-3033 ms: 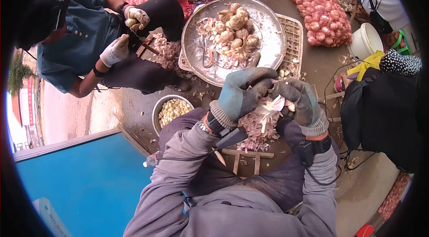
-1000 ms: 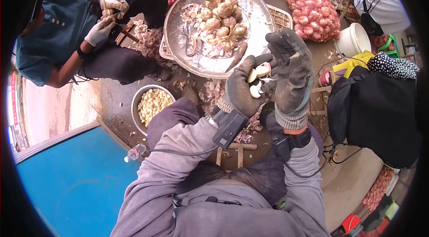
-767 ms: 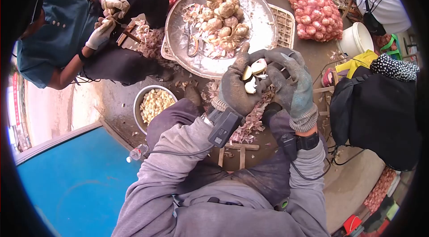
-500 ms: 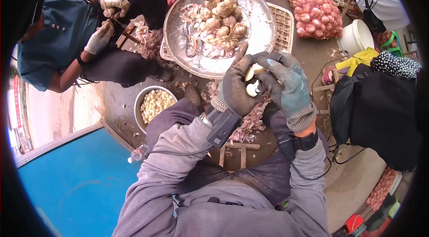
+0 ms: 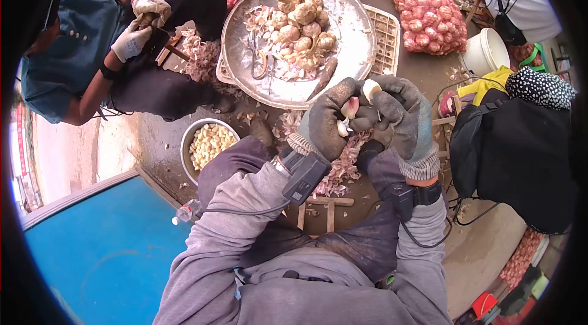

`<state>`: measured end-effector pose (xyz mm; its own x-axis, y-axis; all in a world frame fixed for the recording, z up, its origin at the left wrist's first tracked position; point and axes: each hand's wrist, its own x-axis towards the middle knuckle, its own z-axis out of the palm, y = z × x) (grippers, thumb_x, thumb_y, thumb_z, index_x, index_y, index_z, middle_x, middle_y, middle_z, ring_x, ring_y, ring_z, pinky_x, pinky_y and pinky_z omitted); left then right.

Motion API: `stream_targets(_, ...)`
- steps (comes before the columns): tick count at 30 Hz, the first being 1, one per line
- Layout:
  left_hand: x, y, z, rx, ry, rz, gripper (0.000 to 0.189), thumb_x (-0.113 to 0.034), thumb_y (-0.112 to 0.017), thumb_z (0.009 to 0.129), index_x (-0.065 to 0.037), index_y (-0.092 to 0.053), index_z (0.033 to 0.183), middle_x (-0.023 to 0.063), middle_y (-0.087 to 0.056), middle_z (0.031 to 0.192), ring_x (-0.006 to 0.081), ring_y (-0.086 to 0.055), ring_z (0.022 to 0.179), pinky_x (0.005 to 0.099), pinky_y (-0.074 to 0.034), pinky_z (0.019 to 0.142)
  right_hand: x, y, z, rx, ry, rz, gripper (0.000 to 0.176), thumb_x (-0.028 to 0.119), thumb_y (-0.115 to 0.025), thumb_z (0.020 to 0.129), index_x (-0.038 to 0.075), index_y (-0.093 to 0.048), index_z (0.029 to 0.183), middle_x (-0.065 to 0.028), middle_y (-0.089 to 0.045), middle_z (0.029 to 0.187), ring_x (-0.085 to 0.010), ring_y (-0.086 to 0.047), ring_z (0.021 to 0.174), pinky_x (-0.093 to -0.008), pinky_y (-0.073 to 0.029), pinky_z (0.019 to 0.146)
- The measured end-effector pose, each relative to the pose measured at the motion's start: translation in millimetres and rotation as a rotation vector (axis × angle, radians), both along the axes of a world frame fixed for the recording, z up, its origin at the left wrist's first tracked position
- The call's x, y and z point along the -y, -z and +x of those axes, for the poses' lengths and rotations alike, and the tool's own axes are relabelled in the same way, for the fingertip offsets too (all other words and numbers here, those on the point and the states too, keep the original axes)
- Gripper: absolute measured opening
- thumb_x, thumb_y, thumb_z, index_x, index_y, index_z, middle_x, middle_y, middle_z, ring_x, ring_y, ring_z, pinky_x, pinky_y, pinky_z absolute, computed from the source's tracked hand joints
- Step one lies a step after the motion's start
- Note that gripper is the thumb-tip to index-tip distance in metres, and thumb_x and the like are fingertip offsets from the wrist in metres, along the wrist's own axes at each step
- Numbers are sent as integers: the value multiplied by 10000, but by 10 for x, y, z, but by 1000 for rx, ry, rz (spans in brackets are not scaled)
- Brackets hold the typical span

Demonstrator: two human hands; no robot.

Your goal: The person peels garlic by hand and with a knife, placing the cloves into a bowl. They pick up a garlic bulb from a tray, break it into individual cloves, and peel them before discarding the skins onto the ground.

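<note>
Both my hands wear dirty grey work gloves and meet just in front of the metal basin [image 5: 229,74]. My left hand [image 5: 324,121] is closed around a garlic clove [image 5: 350,108] with pinkish skin, and a white piece of garlic [image 5: 344,128] shows below it. My right hand [image 5: 407,118] is closed beside it, with a pale peeled clove [image 5: 371,88] at its fingertips. Whether a small blade is also in the right hand, I cannot make out. Whole garlic bulbs [image 5: 304,14], loose skins and scissors [image 5: 260,63] lie in the basin.
A bowl [image 5: 185,152] of peeled cloves stands left of my knee. Garlic skins [image 5: 337,175] cover the ground below my hands. A gloved co-worker [image 5: 79,49] sits at the left. Net sacks of garlic [image 5: 422,12], a white bucket [image 5: 487,49] and a black bag [image 5: 514,153] are on the right.
My right hand has turned, its dark fingers now showing, and the pale clove sits higher. A pinkish clove has come into sight in my left hand. The co-worker's hands have come together.
</note>
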<state>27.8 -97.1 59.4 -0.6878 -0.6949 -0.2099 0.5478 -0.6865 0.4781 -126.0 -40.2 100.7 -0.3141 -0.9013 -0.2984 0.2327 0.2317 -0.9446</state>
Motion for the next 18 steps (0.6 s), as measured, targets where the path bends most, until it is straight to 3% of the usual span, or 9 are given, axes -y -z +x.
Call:
stream_targets(2, 33, 218, 79, 35, 144, -262, 431, -48, -504, 1063, 5, -416, 1481, 48, -643, 1134, 76, -612, 971, 188, -529, 850, 5, 1, -35, 36, -8, 23, 298, 173, -700, 978, -28, -654, 1191, -58, -736, 941, -73, -641, 700, -193, -484, 561)
stream_targets(3, 56, 247, 99, 30, 143, -262, 431, -48, -504, 1063, 5, -416, 1481, 48, -643, 1134, 76, -612, 971, 188, -529, 850, 5, 0, -56, 74, -15, 45, 314, 218, -702, 980, -19, -659, 1181, -45, -738, 923, -61, -630, 686, -184, -459, 543)
stream_targets(5, 90, 298, 105, -67, 119, -213, 341, -86, -480, 1076, 14, -489, 1402, 51, -660, 1078, 61, -612, 845, 158, -512, 701, -3, -7, -108, 94, -57, 47, 344, 268, -691, 985, -21, -659, 1169, -48, -734, 926, -65, -632, 683, -185, -463, 543)
stream_targets(6, 97, 274, 83, -74, 120, -212, 341, -86, -480, 1076, 14, -489, 1402, 51, -660, 1078, 61, -612, 845, 158, -512, 701, -9, -7, -130, 119, -100, 49, 380, 319, -681, 990, -22, -660, 1156, -51, -730, 929, -70, -634, 680, -186, -466, 543)
stream_targets(8, 108, 214, 52, 155, 111, -327, 349, -136, -474, 1083, 16, -498, 1396, 58, -664, 972, 63, -571, 666, 169, -466, 549, -17, 9, -157, 185, -138, 50, 396, 347, -674, 991, -16, -660, 1148, -49, -721, 924, -74, -636, 675, -188, -469, 539)
stream_targets(9, 209, 197, 98, 331, 123, -596, 377, -207, -506, 1071, 9, -537, 1379, 64, -659, 893, 65, -521, 557, 189, -388, 452, -15, 26, -165, 258, -178, 48, 413, 376, -667, 992, -10, -661, 1139, -47, -711, 920, -78, -639, 671, -190, -472, 534)
stream_targets(10, 220, 59, 139, 330, 124, -596, 377, -207, -506, 1071, 9, -537, 1379, 64, -659, 893, 65, -521, 557, 189, -388, 452, -17, 55, -190, 258, -177, 49, 413, 376, -667, 992, -10, -661, 1139, -47, -711, 920, -78, -639, 671, -190, -472, 534)
stream_targets(13, 245, -352, 196, 400, 169, -210, 400, -250, -615, 1006, -31, -613, 1340, 51, -661, 810, 35, -483, 549, 177, -317, 465, -24, 89, -254, 355, -251, 28, 398, 397, -660, 996, 12, -665, 1096, -43, -690, 906, -85, -647, 669, -193, -482, 526)
stream_targets(18, 235, -329, 147, 512, 124, -541, 391, -193, -658, 980, -40, -633, 1339, 35, -677, 819, 21, -447, 565, 192, -322, 502, -61, 125, -237, 422, -243, 84, 332, 361, -669, 997, 35, -667, 1058, -31, -680, 895, -68, -639, 686, -181, -484, 541)
